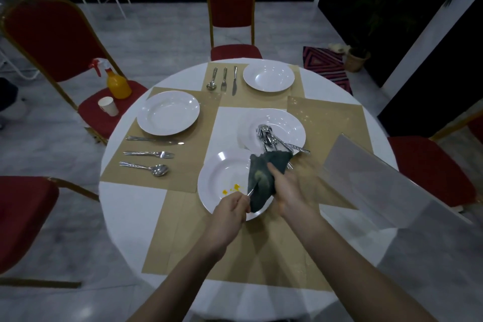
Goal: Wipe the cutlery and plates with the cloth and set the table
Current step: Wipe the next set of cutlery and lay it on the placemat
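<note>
My left hand [231,210] grips the handle of a piece of cutlery [251,190] whose far end is wrapped in the dark green cloth [262,178]. The cloth is held by my right hand [286,192]. Both hands hover over a white plate [222,178] with yellow stains near the table's front. Behind it a second white plate [287,123] holds a pile of several pieces of cutlery [271,138]. A clean plate [168,112] with knife, fork and spoon [149,154] lies at the left setting. Another plate [268,76] with cutlery [224,80] lies at the far setting.
The round white table [125,206] carries tan placemats [235,251]. Red chairs [231,8] stand around it. The left chair holds an orange spray bottle [117,83] and a paper cup [108,106]. A grey flat sheet [386,178] leans at the right edge.
</note>
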Demonstrator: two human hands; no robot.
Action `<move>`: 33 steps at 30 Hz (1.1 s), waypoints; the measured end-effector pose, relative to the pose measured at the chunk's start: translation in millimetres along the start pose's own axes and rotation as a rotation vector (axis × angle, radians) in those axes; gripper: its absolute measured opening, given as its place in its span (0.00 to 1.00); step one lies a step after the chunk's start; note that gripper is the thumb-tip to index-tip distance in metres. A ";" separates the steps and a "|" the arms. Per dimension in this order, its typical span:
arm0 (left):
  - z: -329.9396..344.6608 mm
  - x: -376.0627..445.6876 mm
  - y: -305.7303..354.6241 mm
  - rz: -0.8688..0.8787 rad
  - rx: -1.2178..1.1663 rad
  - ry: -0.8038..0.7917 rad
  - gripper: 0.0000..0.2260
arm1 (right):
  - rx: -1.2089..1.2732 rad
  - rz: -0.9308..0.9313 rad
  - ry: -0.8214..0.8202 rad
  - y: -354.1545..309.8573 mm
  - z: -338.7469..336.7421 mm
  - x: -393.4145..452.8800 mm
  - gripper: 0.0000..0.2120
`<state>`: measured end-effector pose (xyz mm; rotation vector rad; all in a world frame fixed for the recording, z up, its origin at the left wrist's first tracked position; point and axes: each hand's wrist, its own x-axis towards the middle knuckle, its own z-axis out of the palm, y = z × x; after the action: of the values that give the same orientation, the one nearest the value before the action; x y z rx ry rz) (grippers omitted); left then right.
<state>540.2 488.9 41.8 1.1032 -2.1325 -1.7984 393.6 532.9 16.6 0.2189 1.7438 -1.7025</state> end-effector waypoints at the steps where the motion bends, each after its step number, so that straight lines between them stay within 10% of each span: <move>1: -0.6 -1.0 -2.2 -0.013 0.012 -0.007 0.13 | 0.019 0.021 0.028 -3.3 -3.7 4.3 0.12; 9: -19.4 20.5 7.3 -0.184 -0.166 -0.063 0.11 | -0.168 -0.094 -0.142 11.1 23.9 -26.6 0.07; 20: 1.4 -0.3 4.4 0.001 -0.092 0.004 0.14 | -0.022 -0.028 -0.184 8.7 7.6 -16.3 0.04; 27: -0.2 -10.0 -7.9 0.055 0.136 0.030 0.12 | 0.126 -0.001 0.146 -10.1 -2.2 3.2 0.12; 33: -1.7 -2.9 4.7 0.071 0.050 0.039 0.13 | 0.009 -0.051 -0.005 3.6 7.4 -18.3 0.05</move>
<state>541.1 489.3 47.5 1.0506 -2.1763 -1.6891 412.0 532.6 24.7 0.1755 1.7523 -1.7468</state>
